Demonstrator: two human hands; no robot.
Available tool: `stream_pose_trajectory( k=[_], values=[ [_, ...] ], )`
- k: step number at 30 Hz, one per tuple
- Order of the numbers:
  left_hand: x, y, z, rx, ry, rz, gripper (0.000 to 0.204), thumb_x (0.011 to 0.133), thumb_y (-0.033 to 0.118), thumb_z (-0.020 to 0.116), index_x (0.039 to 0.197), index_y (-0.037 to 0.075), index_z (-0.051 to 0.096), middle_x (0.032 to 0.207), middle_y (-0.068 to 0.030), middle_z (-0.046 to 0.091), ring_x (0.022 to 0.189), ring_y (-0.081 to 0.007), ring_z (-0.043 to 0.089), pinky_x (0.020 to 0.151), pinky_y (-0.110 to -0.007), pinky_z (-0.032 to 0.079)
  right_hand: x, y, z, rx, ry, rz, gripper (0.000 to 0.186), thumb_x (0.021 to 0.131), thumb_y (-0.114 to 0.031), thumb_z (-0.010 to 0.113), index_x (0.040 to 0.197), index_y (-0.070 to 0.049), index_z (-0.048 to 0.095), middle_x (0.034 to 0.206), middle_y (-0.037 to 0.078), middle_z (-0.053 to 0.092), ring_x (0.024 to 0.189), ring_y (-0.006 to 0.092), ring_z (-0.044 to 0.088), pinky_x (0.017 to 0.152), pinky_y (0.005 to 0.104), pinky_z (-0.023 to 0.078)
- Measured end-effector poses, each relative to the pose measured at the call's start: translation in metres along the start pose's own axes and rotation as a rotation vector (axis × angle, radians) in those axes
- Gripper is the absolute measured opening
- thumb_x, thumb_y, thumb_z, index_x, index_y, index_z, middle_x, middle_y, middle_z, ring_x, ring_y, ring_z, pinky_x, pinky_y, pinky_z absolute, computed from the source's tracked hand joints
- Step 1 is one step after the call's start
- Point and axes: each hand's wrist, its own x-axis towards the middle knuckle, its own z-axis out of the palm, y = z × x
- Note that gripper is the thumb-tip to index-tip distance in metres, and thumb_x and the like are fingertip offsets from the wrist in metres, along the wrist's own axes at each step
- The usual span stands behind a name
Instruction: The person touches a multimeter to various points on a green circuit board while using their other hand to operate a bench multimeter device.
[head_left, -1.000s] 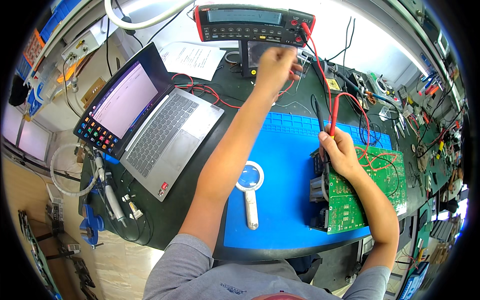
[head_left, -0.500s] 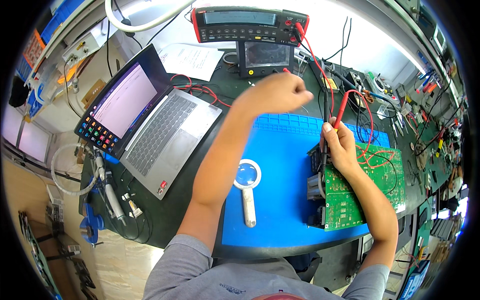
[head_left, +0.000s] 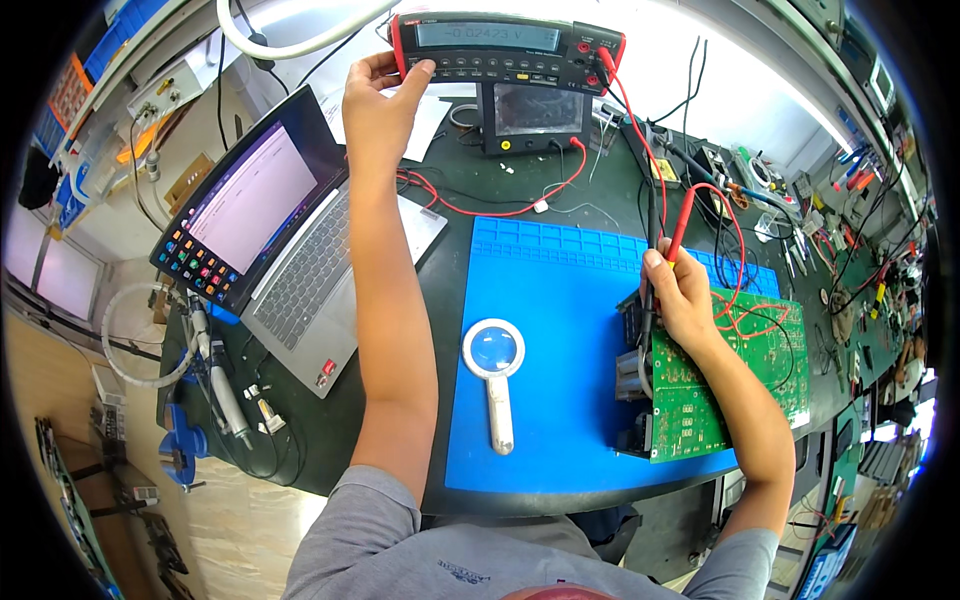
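Head view: your left hand (head_left: 382,115) is at the lower left corner of the bench multimeter (head_left: 487,52), thumb against the front panel near the button row, fingers bent at the case's left end; whether it grips the case cannot be told. The multimeter stands at the back of the bench, display lit, above a smaller screen unit (head_left: 540,108). Your right hand (head_left: 683,300) is closed on a red probe (head_left: 681,222) and a black probe (head_left: 652,222), over the left part of the green circuit board (head_left: 690,425); tip contact cannot be confirmed. The board lies at the right of the blue mat (head_left: 560,430), partly beneath your right forearm. A white-handled magnifier (head_left: 500,410) lies left of it; an open laptop (head_left: 300,270) stands beyond your left forearm.
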Motion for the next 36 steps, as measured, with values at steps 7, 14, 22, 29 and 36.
stream_pose_trajectory(
  k=[7, 14, 22, 29, 36],
  values=[
    [-0.003, 0.01, 0.0, 0.234, 0.026, 0.061, 0.051, 0.08, 0.034, 0.076, 0.111, -0.005, 0.061, 0.106, -0.0151, 0.067, 0.095, -0.0221, 0.066, 0.081, -0.036, 0.052, 0.0, -0.004, 0.001, 0.01, 0.0, 0.016, 0.026, 0.1, -0.027, 0.056, 0.088, -0.005, 0.055, 0.077, -0.001, 0.054, 0.069, 0.0056, 0.049, 0.059, 0.0237, 0.04],
    [-0.008, 0.016, 0.002, 0.44, 0.005, 0.083, 0.064, 0.083, 0.039, 0.073, 0.122, -0.008, 0.057, 0.117, -0.0204, 0.065, 0.103, -0.0254, 0.067, 0.087, -0.036, 0.052, 0.0, 0.0, -0.001, -0.02, -0.011, 0.002, 0.027, 0.1, -0.028, 0.056, 0.088, -0.005, 0.055, 0.075, -0.002, 0.055, 0.067, 0.0052, 0.049, 0.058, 0.0235, 0.04],
    [-0.027, 0.053, 0.0, 0.492, 0.029, 0.08, 0.057, 0.088, 0.042, 0.067, 0.117, -0.006, 0.062, 0.106, -0.0175, 0.068, 0.095, -0.0238, 0.067, 0.083, -0.036, 0.052, 0.0, 0.0, 0.0, -0.066, -0.006, 0.001, 0.028, 0.1, -0.029, 0.056, 0.087, -0.004, 0.054, 0.074, -0.001, 0.055, 0.066, 0.0057, 0.049, 0.058, 0.0243, 0.04],
    [-0.062, 0.097, 0.014, 0.352, -0.587, 0.074, 0.042, 0.09, 0.039, 0.067, 0.103, 0.0, 0.069, 0.086, -0.0141, 0.07, 0.077, -0.0197, 0.066, 0.069, -0.032, 0.052, 0.001, 0.002, 0.0, -0.049, 0.003, -0.005, 0.029, 0.1, -0.03, 0.056, 0.087, -0.004, 0.055, 0.074, 0.0, 0.056, 0.066, 0.0058, 0.05, 0.057, 0.0247, 0.041],
    [-0.097, 0.102, 0.049, 0.288, -0.958, 0.184, 0.04, 0.085, 0.041, 0.069, 0.091, 0.001, 0.068, 0.08, -0.0161, 0.07, 0.075, -0.0281, 0.069, 0.067, -0.036, 0.052, -0.001, 0.003, 0.001, 0.029, 0.016, -0.017, 0.026, 0.101, -0.029, 0.056, 0.092, -0.005, 0.054, 0.075, -0.001, 0.055, 0.064, 0.0042, 0.049, 0.054, 0.0216, 0.04]
  ],
)
